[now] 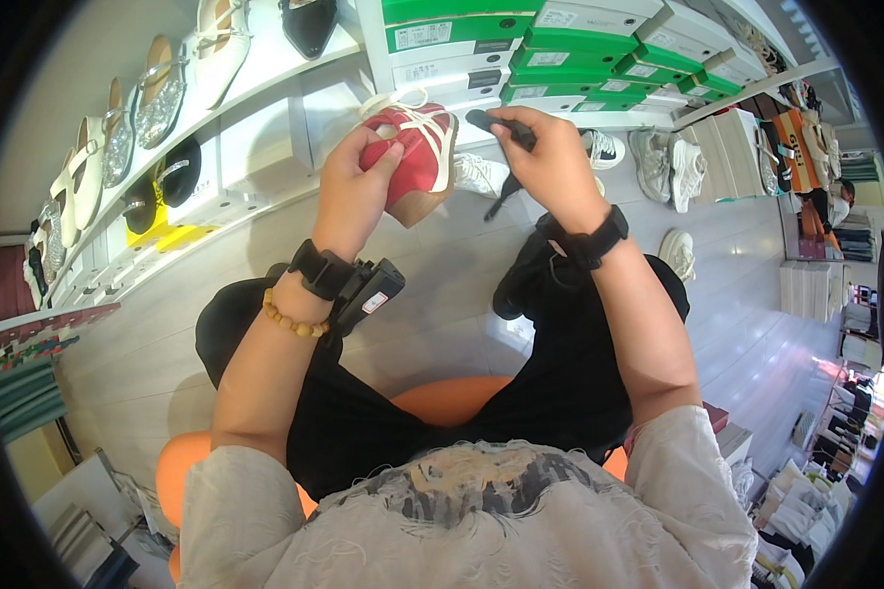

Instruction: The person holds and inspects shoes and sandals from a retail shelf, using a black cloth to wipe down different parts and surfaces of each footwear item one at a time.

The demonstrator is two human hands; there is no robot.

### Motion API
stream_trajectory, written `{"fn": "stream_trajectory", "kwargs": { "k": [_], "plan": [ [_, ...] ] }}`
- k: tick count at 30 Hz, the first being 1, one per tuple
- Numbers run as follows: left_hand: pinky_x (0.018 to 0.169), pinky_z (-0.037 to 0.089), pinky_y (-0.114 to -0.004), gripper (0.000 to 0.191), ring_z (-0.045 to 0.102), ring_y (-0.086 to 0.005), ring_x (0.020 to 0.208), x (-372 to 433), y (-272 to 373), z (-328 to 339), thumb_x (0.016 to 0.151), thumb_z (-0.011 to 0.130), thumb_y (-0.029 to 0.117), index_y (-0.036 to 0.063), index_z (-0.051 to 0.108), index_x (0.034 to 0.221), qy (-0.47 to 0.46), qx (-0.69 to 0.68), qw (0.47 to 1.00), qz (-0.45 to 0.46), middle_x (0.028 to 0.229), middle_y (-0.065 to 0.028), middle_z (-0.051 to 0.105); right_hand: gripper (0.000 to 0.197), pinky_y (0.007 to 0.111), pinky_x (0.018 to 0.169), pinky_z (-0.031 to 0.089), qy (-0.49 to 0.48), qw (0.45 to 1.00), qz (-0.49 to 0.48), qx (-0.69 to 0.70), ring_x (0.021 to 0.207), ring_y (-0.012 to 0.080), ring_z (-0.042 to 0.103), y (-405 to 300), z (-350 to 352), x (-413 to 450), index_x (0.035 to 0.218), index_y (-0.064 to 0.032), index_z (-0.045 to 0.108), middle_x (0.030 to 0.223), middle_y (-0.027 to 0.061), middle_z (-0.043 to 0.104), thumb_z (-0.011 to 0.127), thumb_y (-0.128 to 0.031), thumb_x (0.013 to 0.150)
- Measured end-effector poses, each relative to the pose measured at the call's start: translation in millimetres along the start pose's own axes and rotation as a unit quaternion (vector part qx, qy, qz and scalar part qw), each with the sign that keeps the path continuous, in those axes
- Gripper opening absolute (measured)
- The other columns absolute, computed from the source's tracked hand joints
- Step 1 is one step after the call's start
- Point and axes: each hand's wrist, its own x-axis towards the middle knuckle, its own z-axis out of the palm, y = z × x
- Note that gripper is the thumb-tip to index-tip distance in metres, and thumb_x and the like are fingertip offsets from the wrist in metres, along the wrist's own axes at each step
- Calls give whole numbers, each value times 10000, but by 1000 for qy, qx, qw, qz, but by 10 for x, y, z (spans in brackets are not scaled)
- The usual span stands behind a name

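A red sneaker (412,158) with white laces and a tan sole is gripped in my left hand (361,177), the thumb pressed on its upper. My right hand (541,154), to the right of the shoe and apart from it, holds a small black brush-like tool (492,120); most of it is hidden by my fingers. A dark strap or cloth piece (508,197) hangs below that hand; what it belongs to I cannot tell. Beyond the red shoe, a white sneaker (479,174) lies on the floor.
Green and white shoeboxes (567,55) are stacked ahead. A white shelf (265,73) at left carries flats and Mary Janes. More sneakers (667,169) stand on the floor at right. My knees in black trousers (582,353) flank the tiled floor, and an orange seat (449,397) is under me.
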Motion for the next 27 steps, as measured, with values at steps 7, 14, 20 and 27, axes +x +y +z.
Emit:
{"fn": "stream_trajectory", "kwargs": {
  "k": [7,14,20,27],
  "plan": [
    [637,405,-218,132,487,-65,697,-30,-2,45,896,603,155,38,567,846,-3,-23,999,-22,767,-2,564,189,393,638,495,-93,992,-82,25,689,353,620,-63,312,-121,975,-27,672,771,197,640,619,-119,819],
    [614,407,-215,138,489,-60,683,-41,-30,35,899,602,160,41,561,841,7,-3,1000,2,750,7,564,206,382,686,508,-113,975,-173,79,772,311,625,-298,252,-366,939,-56,657,844,106,654,606,-1,747],
    [608,426,-221,151,526,-57,700,-39,-46,49,894,611,169,22,598,926,-19,11,999,-32,781,-12,603,316,394,763,479,-139,972,-185,46,895,329,560,-295,298,-328,996,-28,580,925,125,562,580,69,695],
    [681,462,-241,230,578,-92,770,-104,130,76,887,601,165,-11,602,1035,-107,-67,983,-133,921,-45,637,342,409,792,453,-143,984,-106,13,934,356,528,-114,305,-281,1010,-14,563,941,143,533,581,81,681]
  ]
}}
